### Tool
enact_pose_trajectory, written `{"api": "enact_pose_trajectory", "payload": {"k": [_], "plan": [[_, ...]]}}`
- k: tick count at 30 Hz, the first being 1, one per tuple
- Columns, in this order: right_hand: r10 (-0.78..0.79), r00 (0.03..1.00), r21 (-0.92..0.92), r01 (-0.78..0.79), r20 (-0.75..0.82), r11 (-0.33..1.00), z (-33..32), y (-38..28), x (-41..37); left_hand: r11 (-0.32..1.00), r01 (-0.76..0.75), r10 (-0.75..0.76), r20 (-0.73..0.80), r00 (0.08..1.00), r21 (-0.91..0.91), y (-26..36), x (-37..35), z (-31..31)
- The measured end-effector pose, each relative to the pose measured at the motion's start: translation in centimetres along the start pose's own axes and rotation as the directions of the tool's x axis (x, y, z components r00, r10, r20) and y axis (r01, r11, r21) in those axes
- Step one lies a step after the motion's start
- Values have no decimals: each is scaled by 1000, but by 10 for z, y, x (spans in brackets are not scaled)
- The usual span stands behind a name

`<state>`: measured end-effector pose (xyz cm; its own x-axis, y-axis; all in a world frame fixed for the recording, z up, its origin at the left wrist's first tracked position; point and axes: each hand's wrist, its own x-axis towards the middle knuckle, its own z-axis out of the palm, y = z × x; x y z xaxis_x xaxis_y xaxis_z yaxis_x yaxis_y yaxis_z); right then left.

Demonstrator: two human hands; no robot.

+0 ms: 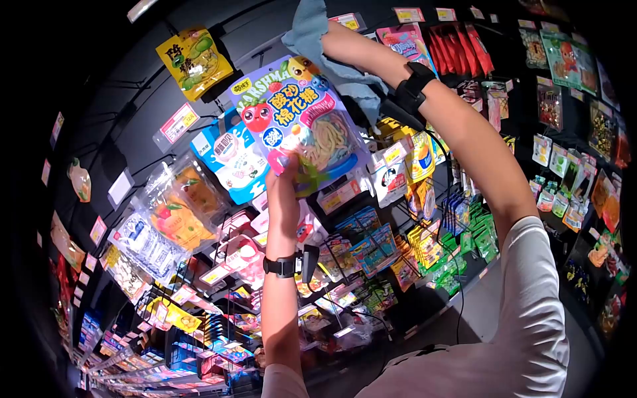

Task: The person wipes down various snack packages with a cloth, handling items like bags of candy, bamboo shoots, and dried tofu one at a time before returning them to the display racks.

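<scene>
My left hand (285, 174) grips the lower left part of a purple bag of marshmallows (312, 126), thumb on its front. Printed cartoon fruit and a clear window with pale twisted sweets show on the bag. Up and to the right, my right hand (332, 41) holds a blue-grey cloth (308, 30). The cloth hides most of its fingers, and part of it hangs down behind the bag's right edge. A blue and white bag (232, 156) hangs just left of the marshmallow bag. Both wrists wear black straps with small devices.
A yellow candy bag (194, 63) hangs alone at the upper left. Clear bags of orange sweets (186, 205) hang lower left. Price tags (178, 125) stick out on hooks. Several rows of small packets (424, 249) fill the lower racks. A cable (462, 292) trails from my right wrist.
</scene>
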<state>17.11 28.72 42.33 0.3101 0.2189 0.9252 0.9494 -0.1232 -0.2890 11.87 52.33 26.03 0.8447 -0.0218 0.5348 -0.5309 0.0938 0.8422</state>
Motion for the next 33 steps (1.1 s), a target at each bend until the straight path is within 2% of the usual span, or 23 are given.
{"api": "enact_pose_trajectory", "payload": {"k": [3, 5, 6, 11, 13, 15, 18, 21, 23, 25, 26, 27, 29, 30, 31, 32, 33], "plan": [[-28, 996, 51, 24, 87, 998, 2, 18, 14, 995, -94, 95, 39, 995, -30, 1, 0, 11], [-110, 993, -98, 113, 36, 989, 2, 9, 10, 1000, -15, 15, 5, 1000, -24, 3, 4, 14], [-69, 997, -20, 70, 31, 997, 5, 4, 9, 998, -44, 45, 21, 999, -47, 3, 5, 17], [40, 996, 12, -42, 82, 999, 4, 2, 4, 991, -54, 58, 26, 998, -120, 7, -3, 19], [-76, 995, 49, 73, 61, 996, 5, 1, 1, 988, -74, 78, 25, 997, -135, 1, 3, 15], [-87, 994, 42, 84, 65, 996, 5, -3, -5, 989, 10, -5, 29, 1000, -147, -1, 9, 11], [7, 998, 26, -9, 70, 1000, 8, -11, -19, 990, -38, 44, 41, 998, -137, -14, 21, 2], [110, 991, 114, -118, 74, 986, 14, -26, -55, 993, -37, 35, -25, 999, -116, -29, 35, -8], [31, 990, 173, -55, 140, 983, 21, -28, -91, 997, 36, -43, -98, 994, -74, -22, 35, -7], [261, 959, 324, -283, 111, 903, 39, -46, -146, 994, -111, 108, -134, 985, -17, -49, 54, -26], [332, 936, 396, -350, 116, 849, 51, -47, -176, 976, -205, 211, -72, 975, 78, -57, 55, -36], [401, 907, 461, -412, 126, 786, 62, -45, -209, 877, -279, 386, -230, 893, 390, -45, 29, -16], [438, 881, 179, -467, 180, 866, 73, -54, -273, 609, -342, 686, -257, 681, 716, -24, -37, 15], [483, 855, 207, -515, 188, 832, 84, -56, -305, 669, -394, 654, -247, 715, 630, -13, -81, 24], [549, 810, 297, -587, 207, 754, 95, -56, -335, 649, -325, 618, -229, 752, 687, -27, -121, 23], [610, 757, 364, -650, 235, 667, 104, -57, -363, 667, -247, 512, -192, 837, 703, -32, -169, 26], [662, 702, 436, -699, 264, 567, 116, -56, -390, 799, -333, 488, -218, 845, 501, -49, -203, 34]]}}
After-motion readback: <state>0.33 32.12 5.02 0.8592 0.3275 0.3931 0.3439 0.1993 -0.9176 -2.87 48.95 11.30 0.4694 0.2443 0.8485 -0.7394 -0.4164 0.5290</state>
